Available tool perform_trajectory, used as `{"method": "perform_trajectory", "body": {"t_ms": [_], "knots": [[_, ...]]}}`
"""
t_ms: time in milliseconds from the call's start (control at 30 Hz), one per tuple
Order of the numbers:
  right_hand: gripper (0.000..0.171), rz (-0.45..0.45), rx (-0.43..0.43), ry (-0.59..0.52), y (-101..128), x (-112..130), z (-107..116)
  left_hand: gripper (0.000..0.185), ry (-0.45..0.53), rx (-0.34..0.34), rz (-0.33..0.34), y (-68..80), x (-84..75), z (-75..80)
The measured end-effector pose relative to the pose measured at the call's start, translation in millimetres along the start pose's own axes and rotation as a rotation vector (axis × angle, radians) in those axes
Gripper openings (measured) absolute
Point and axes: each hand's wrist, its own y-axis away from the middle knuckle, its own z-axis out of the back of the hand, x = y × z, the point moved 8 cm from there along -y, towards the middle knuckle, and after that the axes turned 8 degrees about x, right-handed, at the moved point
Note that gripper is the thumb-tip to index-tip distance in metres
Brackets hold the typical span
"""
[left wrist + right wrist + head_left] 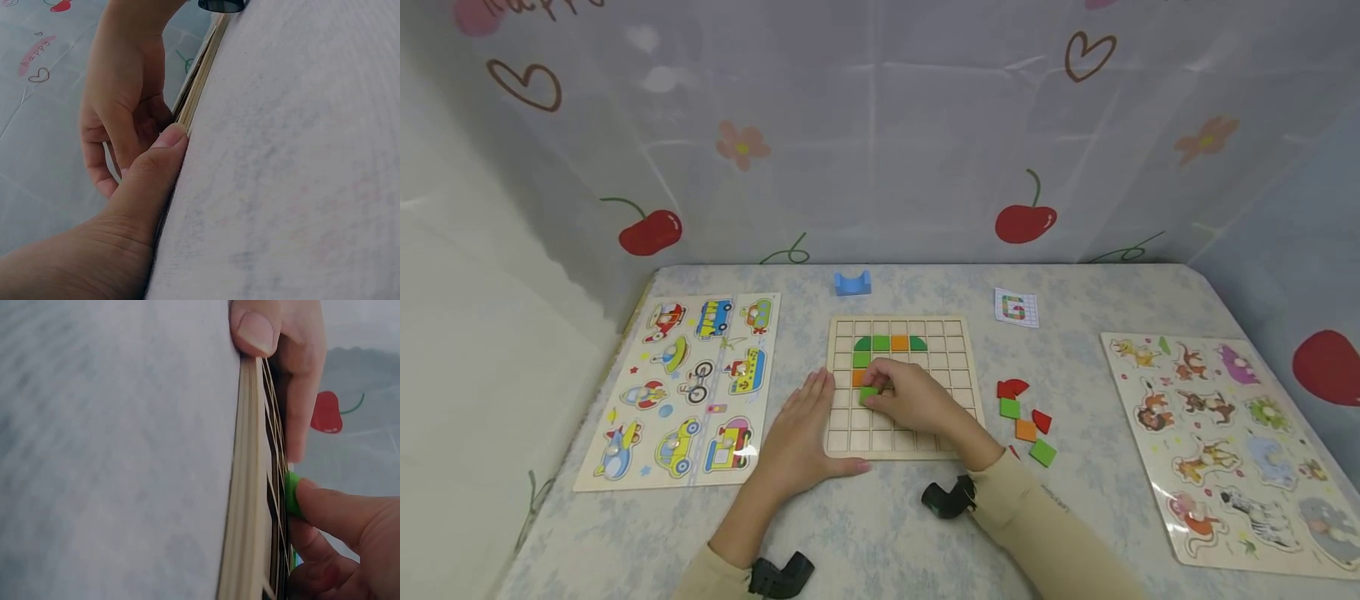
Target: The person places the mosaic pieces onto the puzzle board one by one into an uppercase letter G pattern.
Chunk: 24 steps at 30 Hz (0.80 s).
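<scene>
A wooden grid board (943, 447) lies in the middle of the table. Its upper cells hold a row with dark green rounded corner pieces (862, 343) at both ends and a green and an orange square (899, 342) between; another green square (861, 359) and orange square (858, 378) run down the left. My right hand (921, 404) pinches a green square tile (867, 396) over the cell below these; the right wrist view shows the tile (292, 495) tilted under the thumb. My left hand (797, 437) rests with straight fingers along the board's left edge, its thumb (150, 165) against the front edge.
Loose red, orange and green pieces (1011, 408) lie right of the board. Behind them is a small card (1017, 308) with a G-shaped pattern. A blue holder (852, 284) stands at the back. A vehicle puzzle (760, 310) lies left, an animal puzzle (1138, 454) right.
</scene>
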Motion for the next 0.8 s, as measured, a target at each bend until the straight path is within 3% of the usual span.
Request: {"method": "perform_trajectory", "body": {"t_ms": [500,800], "knots": [[0.016,0.030,-0.013,0.172,-3,11,-4,0.137,0.001,-0.008,-0.007,0.4,-1.5,1.6],[0.019,0.021,-0.001,0.212,-3,10,-6,0.136,0.003,-0.002,0.001,0.8,-2.2,2.1]]}}
